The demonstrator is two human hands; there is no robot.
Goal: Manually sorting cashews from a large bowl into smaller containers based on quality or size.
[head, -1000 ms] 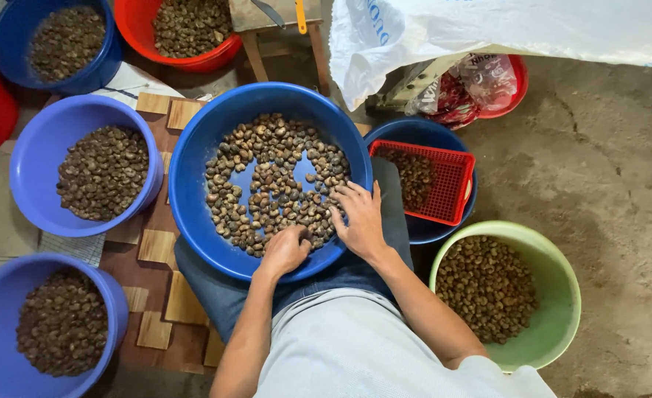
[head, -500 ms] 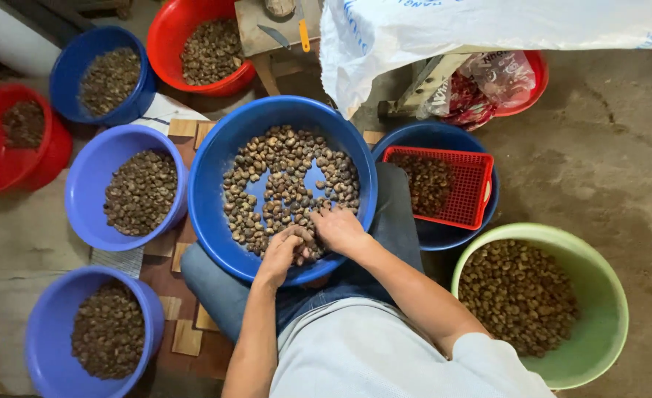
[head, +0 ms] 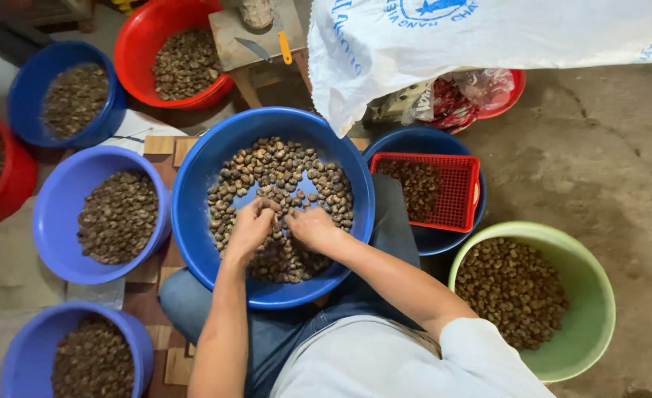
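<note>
Both hands, left and right, curled loosely among nuts in blue basin on lap for easy reach, grip unclear.

Both hands moved up to basin centre, together.

Hands hide nuts; sack cropped.

Sorting station, floor level: large blue basin of brown nuts on the lap.
Left hand and right hand rest curled among the nuts, side by side; green tub right, red basket far right, purple bowl left.
</note>
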